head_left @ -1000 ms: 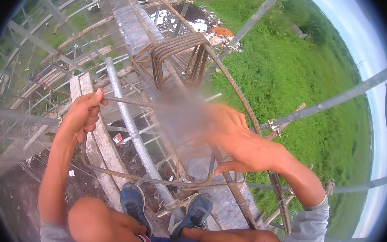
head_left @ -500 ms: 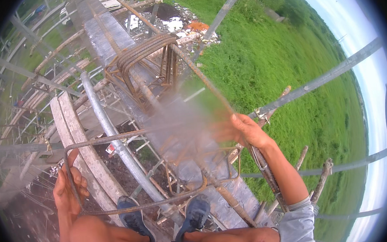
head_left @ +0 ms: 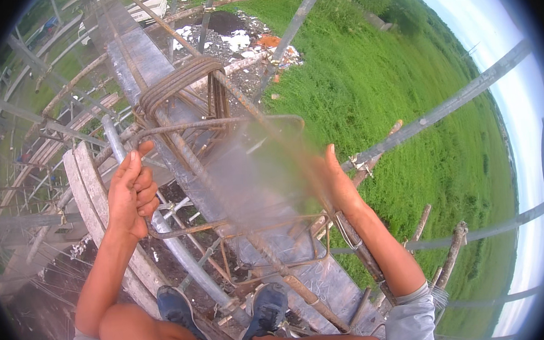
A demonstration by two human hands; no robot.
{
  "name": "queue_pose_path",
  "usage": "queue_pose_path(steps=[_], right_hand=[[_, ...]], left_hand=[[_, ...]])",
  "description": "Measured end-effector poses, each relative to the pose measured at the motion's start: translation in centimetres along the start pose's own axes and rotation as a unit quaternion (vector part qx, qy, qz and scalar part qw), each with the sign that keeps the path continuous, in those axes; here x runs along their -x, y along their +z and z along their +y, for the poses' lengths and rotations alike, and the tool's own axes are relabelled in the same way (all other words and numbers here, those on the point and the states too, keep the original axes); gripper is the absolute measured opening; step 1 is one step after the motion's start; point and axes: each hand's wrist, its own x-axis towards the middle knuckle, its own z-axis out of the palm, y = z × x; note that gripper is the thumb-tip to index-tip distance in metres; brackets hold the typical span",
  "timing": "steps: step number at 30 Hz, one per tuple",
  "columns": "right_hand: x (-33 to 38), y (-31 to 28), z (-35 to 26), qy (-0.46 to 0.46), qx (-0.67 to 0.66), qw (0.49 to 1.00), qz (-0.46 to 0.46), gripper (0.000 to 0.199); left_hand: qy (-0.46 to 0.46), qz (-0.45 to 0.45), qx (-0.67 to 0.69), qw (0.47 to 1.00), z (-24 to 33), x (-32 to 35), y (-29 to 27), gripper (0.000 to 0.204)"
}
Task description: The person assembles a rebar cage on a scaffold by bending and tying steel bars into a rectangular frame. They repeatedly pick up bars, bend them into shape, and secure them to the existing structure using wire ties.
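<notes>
My left hand is closed around the left side of a rectangular rebar stirrup, which lies across the long rusty rebars over a grey metal-lined trough. My right hand is at the right, by a long slanting rebar; its thumb points up, while its fingers are smeared and partly hidden, so its grip does not show. A bundle of rusty stirrups hangs on the bars beyond my hands. Nearer me, another stirrup is around a lower bar. A blurred patch covers the middle.
My shoes rest among scaffold poles, high above the ground. A curved galvanized pipe and pale planks run along the left. Grey poles and a rough wooden stick jut out at the right, above grass.
My left hand has moved up and away from me, carrying the stirrup's left side farther along the bars. My right hand has shifted slightly, its thumb now upright. The view has moved a little.
</notes>
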Motion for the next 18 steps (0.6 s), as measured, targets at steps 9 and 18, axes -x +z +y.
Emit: queue_pose_path(steps=[9, 18], right_hand=[[-1.7, 0.3, 1.9, 0.042, -0.126, 0.982, -0.135, 0.102], [1.9, 2.1, -6.9, -0.422, 0.501, 0.752, 0.074, 0.056]], left_hand=[[0.089, 0.007, -0.143, 0.986, 4.4, 0.6, -6.2, 0.051], [0.041, 0.037, -0.130, 0.990, 3.9, -1.3, -9.9, 0.051]])
